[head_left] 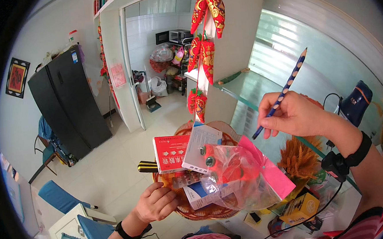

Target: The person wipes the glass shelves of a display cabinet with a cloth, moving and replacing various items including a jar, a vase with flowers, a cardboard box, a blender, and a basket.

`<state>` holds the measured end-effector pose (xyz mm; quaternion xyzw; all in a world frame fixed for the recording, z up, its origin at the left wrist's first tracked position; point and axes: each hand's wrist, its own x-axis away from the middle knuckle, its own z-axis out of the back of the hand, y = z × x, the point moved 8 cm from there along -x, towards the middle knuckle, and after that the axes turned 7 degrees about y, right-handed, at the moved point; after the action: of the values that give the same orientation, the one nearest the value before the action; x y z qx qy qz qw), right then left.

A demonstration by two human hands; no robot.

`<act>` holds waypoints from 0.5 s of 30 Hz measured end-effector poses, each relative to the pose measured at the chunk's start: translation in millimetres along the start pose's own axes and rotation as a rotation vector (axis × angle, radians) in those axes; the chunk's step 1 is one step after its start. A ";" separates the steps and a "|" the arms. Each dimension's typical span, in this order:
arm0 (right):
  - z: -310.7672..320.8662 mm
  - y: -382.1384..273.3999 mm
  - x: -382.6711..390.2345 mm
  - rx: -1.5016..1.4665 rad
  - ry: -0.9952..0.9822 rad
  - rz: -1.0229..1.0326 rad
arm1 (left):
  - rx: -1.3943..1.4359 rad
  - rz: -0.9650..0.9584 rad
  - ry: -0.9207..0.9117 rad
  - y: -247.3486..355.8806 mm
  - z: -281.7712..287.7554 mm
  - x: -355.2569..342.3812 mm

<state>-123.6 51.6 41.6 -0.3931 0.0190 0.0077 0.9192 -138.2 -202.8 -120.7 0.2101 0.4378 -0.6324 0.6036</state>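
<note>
My right hand [284,114] pinches a dark blue pencil [289,82] with pale dots, one end pointing up and right. At the left side of a brown, wavy-rimmed tray [222,214], my left hand [156,202] has its fingers curled at the rim; the fingertips are partly hidden. The tray bears a red-and-white box [171,153], a white box [201,145], and a blue-and-white box [201,195]. Blister packs [187,179] lie near my left fingers. A clear plastic bag [245,191] with red contents and a pink strip [268,172] covers the tray's right side.
Glass shelving [243,93] stands to the right, beside dried wheat stalks [298,156] and a yellow box [300,208]. A black cable [314,219] runs below my right wrist. Red chili ornaments [207,58] hang ahead. A dark refrigerator [70,101] and blue chairs [63,196] are at left.
</note>
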 end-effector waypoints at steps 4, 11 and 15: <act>-20.3 -7.0 -4.7 -0.118 0.036 0.123 | 0.006 -0.012 -0.006 3.0 -0.1 4.2; -32.5 23.6 -27.2 -0.088 0.147 0.061 | -0.003 -0.052 -0.025 9.9 3.5 0.6; -38.3 33.8 -33.5 0.068 0.089 -0.095 | -0.003 -0.070 -0.009 16.4 6.9 6.2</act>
<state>-159.1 47.2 -7.9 -0.3622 0.0413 -0.0541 0.9296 -122.0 -210.1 -126.9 0.1911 0.4431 -0.6533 0.5834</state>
